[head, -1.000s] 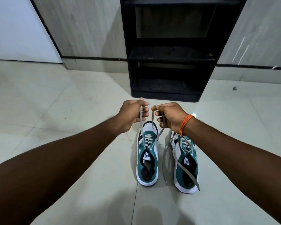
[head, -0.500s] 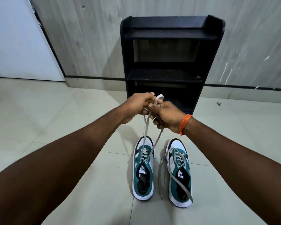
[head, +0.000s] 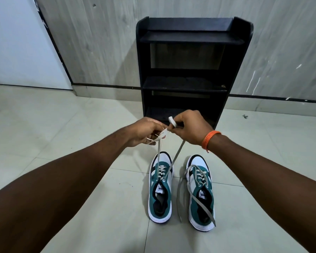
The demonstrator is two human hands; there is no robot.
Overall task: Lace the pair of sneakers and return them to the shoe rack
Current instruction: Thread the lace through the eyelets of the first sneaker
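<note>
The fingers of the left hand (head: 144,130) curled out of sight beneath it, so how they gripped the lace (head: 158,136) could not be told. The right hand (head: 190,127) hid the rack's (head: 193,57) lowest shelf on its right side, and hid where the lace passed inside the fist. Both forearms ran off the near edge. The lettering on the tongue labels of the left sneaker (head: 160,189) and right sneaker (head: 201,196) was too small to read. The rack's deep shelves were too dark to see into.
</note>
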